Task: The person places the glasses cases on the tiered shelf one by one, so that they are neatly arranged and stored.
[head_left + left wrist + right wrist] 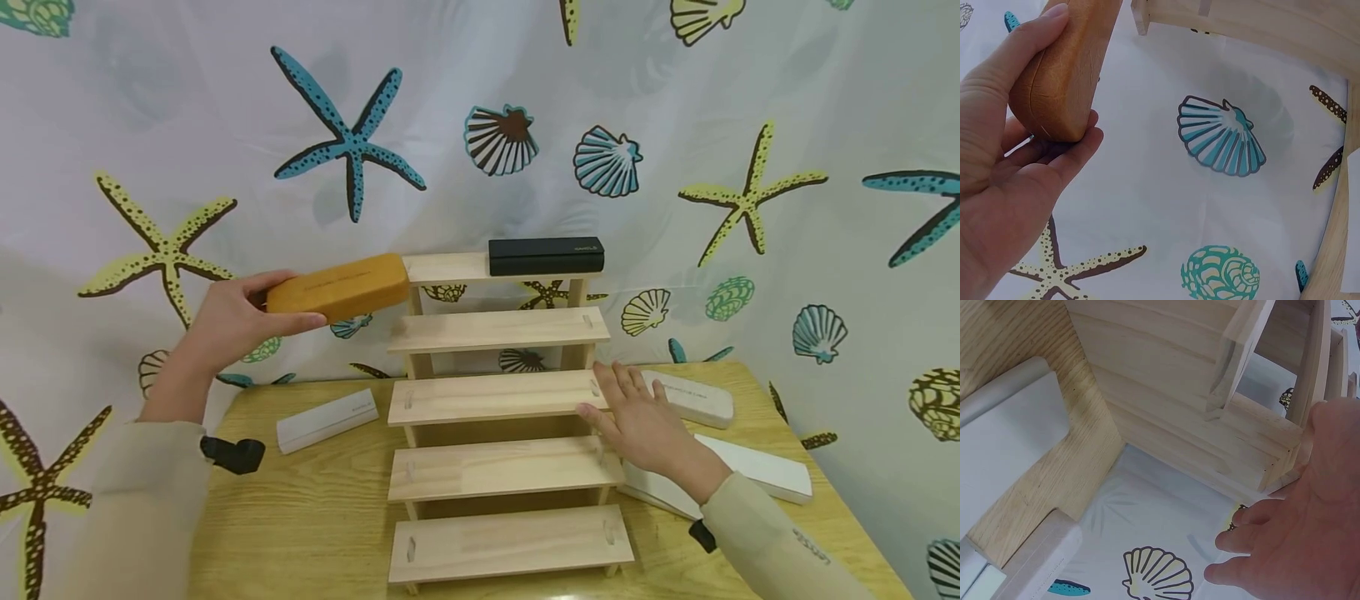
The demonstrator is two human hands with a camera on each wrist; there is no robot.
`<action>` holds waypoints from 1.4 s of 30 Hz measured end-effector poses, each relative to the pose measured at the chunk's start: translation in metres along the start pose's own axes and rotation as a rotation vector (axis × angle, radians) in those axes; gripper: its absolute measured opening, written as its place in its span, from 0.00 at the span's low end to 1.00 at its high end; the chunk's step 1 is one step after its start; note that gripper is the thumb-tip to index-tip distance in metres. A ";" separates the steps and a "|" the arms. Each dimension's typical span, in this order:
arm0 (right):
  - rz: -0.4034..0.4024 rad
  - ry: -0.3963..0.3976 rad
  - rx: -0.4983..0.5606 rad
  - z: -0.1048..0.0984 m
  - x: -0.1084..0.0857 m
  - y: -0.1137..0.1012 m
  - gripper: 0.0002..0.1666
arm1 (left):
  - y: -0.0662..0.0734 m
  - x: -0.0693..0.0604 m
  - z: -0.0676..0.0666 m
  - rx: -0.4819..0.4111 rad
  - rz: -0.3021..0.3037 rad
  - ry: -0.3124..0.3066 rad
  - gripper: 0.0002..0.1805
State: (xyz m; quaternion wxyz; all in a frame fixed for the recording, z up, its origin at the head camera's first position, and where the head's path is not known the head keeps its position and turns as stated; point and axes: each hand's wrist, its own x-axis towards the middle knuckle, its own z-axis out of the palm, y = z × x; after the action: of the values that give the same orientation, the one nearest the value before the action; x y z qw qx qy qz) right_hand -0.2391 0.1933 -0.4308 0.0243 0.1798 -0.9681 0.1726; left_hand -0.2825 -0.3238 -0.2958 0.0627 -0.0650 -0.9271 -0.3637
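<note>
My left hand (232,321) grips one end of an orange-brown glasses case (337,287), thumb on one side and fingers on the other. The case is raised at the left end of the top tier of a stepped wooden rack (498,396); whether it touches the wood I cannot tell. In the left wrist view the thumb and fingers (1079,150) pinch the case's rounded end. With its fingers extended, my right hand (641,421) touches the right end of the middle tier. A black glasses case (546,257) lies on the right half of the top tier.
On the wooden table (300,517), a white case (327,421) lies left of the rack. Several pale cases lie to its right, among them a rounded one (693,400) and a long white one (757,468). A patterned curtain (450,75) hangs close behind.
</note>
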 end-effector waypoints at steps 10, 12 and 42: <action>0.002 -0.005 0.004 -0.001 0.000 0.000 0.48 | 0.015 0.021 0.009 -0.020 0.005 -0.045 0.49; 0.003 -0.007 0.004 -0.001 0.000 0.000 0.48 | 0.019 0.026 0.010 -0.027 0.000 -0.055 0.50; 0.003 0.000 -0.010 0.002 0.002 0.001 0.48 | 0.051 0.071 0.034 -0.005 0.036 -0.145 0.48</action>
State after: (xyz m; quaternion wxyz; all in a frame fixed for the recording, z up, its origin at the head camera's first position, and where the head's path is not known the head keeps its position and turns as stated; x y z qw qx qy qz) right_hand -0.2411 0.1933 -0.4327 0.0251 0.1782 -0.9692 0.1680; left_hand -0.3462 -0.2577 -0.2749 0.0018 -0.1079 -0.9271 -0.3591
